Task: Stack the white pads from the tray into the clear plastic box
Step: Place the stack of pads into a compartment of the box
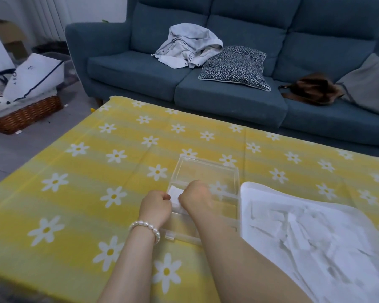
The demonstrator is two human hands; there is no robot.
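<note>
two bare forearms reach out from the near edge over the bench (79,211), which is covered by a yellow cloth printed with white daisies. a pearl bracelet (145,228) circles the left wrist. at the near right, the white tray (247,215) holds a loose heap of white pads (311,241) lying at all angles. just left of the tray, touching or nearly touching it, sits the clear plastic box (204,169), open at the top. the left hand (155,206) and the right hand (196,196) meet over the box's near left corner, both curled closed with fingers pinching the one white pad (175,197) between them; the pad sits low in that corner, though whether it rests on the box floor or on other pads cannot be told. the far part of the box looks bare. beyond the bench stands a blue sofa (239,99) carrying a crumpled grey garment (188,44), a black-and-white patterned cushion (234,66) just right of it, and a brown bag (311,88) further right. on the floor at the far left, a wicker basket (24,115) holds a white bag with dark trim (33,77)
</note>
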